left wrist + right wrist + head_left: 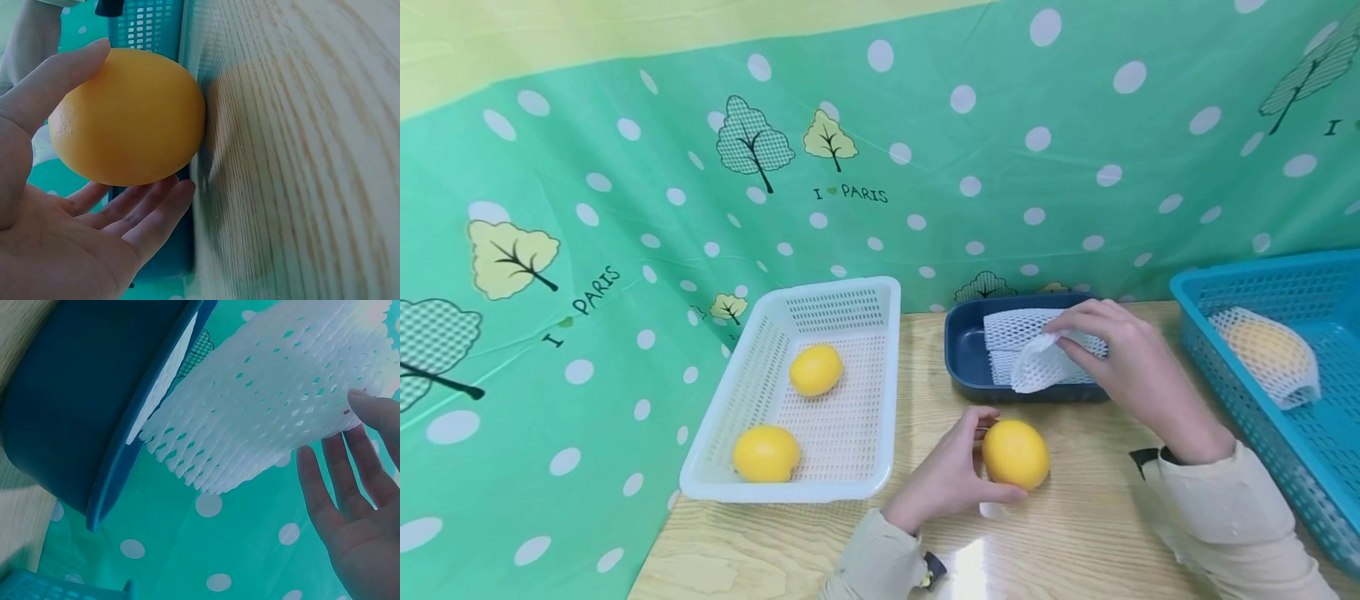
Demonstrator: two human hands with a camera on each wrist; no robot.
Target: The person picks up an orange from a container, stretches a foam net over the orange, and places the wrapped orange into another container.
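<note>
My left hand (951, 475) holds a yellow lemon-like fruit (1017, 454) on the wooden table, thumb on the near side and fingers on the far side. In the left wrist view the fruit (134, 119) looks smooth and rounded, low against the tabletop. My right hand (1123, 358) pinches a white foam net sleeve (1037, 367) between thumb and fingers, lifting it over the dark blue tray (952, 358). The right wrist view shows the sleeve (262, 400) slanting up from the tray's rim, its meshed end hanging near the edge. More white netting (1011, 329) lies in the tray.
A white basket (887, 400) on the left contains two yellow fruits (816, 371). At the right, a blue basket (1247, 400) holds a fruit wrapped in white netting (1266, 354). Green dotted cloth (925, 183) hangs behind the table.
</note>
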